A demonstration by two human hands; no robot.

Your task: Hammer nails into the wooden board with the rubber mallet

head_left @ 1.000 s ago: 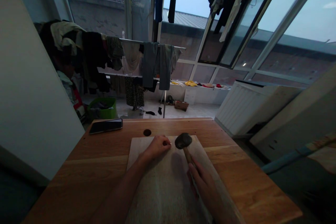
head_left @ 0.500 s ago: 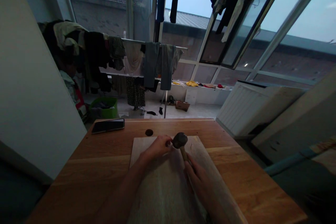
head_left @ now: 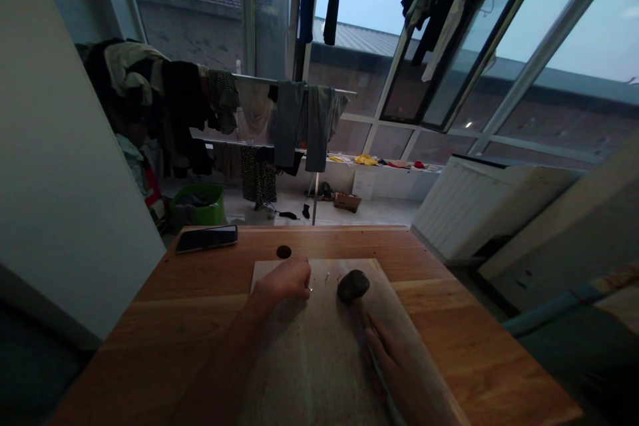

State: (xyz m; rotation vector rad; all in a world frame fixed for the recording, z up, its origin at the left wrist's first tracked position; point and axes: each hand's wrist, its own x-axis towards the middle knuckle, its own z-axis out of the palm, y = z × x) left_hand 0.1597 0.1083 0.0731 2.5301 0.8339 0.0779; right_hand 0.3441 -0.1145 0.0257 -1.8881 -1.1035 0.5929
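One thin metal nail [head_left: 327,276] stands on a pale wooden board [head_left: 309,359]; the left hand [head_left: 287,278] pinches a small shiny metal piece [head_left: 310,289], the right hand's [head_left: 392,349] fingers wrapped around a dark-headed hammer [head_left: 353,285].

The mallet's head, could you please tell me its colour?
The mallet's head is dark grey, nearly black, in the head view.

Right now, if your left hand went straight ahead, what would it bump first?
Probably the thin nail sticking up from the wooden board, just ahead of the left hand, though depth is hard to judge.
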